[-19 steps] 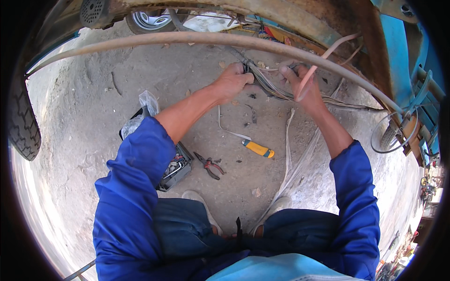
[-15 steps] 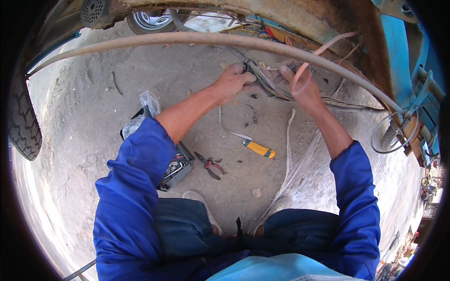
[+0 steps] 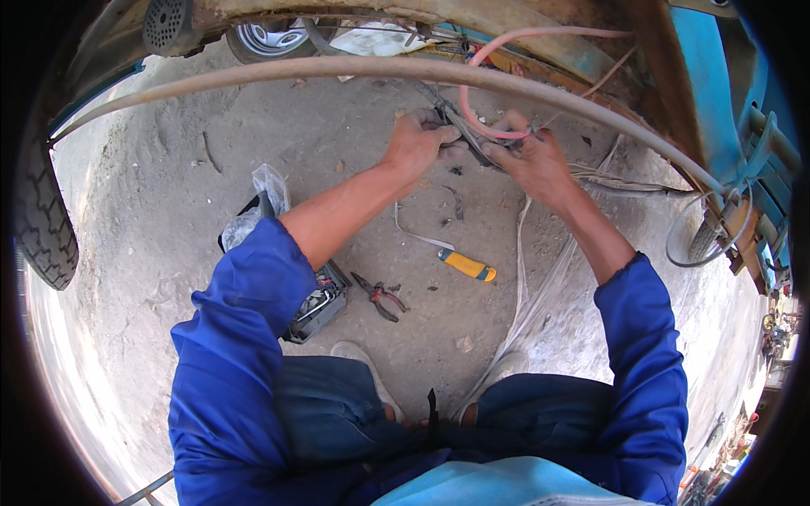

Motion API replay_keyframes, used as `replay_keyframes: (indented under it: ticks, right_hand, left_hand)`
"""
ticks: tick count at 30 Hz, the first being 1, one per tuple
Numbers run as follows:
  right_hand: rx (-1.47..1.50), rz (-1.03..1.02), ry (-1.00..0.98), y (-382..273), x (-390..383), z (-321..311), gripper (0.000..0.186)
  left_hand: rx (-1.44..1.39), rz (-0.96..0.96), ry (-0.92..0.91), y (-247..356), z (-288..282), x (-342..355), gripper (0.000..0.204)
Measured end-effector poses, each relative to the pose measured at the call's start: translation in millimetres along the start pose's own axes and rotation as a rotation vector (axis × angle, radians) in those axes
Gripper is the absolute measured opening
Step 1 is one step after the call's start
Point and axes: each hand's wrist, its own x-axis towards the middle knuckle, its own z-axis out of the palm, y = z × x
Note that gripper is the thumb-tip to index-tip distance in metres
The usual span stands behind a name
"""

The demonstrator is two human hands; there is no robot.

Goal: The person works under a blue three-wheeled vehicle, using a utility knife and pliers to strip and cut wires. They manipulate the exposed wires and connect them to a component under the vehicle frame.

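A bundle of wires [image 3: 624, 184] runs from the right toward both hands, beneath a long bent tube. My left hand [image 3: 415, 145] is closed round the bundle, thumb and fingers pinching its dark-wrapped part. Just to the right, my right hand [image 3: 537, 162] is closed on the same bundle, fingers bent round it. A pink hose [image 3: 469, 94] loops down from the upper right, and its end reaches the fingers of my right hand. Whether those fingers also grip the hose cannot be made out.
Pliers with red handles [image 3: 380, 297], a yellow-handled tool [image 3: 467, 264] and a dark toolbox [image 3: 321, 305] lie on the ground. The long tube [image 3: 337, 69] arches over the work. A rusty vehicle frame [image 3: 557, 59], blue metalwork [image 3: 713, 93] and a tyre [image 3: 46, 223] surround it.
My right hand has turned and shifted slightly left and down, closer to my left hand. The pink hose has swung left into a wider loop. My left hand is nearly in place.
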Motion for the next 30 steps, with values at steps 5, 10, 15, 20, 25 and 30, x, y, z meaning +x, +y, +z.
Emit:
replay_keyframes:
  ticks: [5, 10, 15, 20, 25, 30]
  right_hand:
    - [0.014, -0.135, 0.11, 1, -2, 9, 0.031]
    - [0.002, -0.114, 0.08, 5, -6, 5, 0.033]
    - [0.351, 0.124, 0.101, 4, 5, -5, 0.028]
    - [0.41, 0.223, 0.084, -2, 9, -11, 0.03]
    - [0.527, 0.258, 0.144, -4, 11, -11, 0.033]
    - [0.304, 0.12, 0.134, 6, 9, 1, 0.035]
  left_hand:
    - [-0.319, -0.032, 0.005, 7, 12, -9, 0.021]
    - [-0.175, 0.011, -0.078, 10, 13, -9, 0.02]
    - [-0.101, 0.045, -0.177, 12, 2, -4, 0.019]
    - [0.112, -0.024, -0.144, 27, 3, -10, 0.022]
    - [0.003, -0.069, -0.192, 32, 2, -11, 0.027]
    - [0.11, -0.08, -0.203, 21, -7, -2, 0.028]
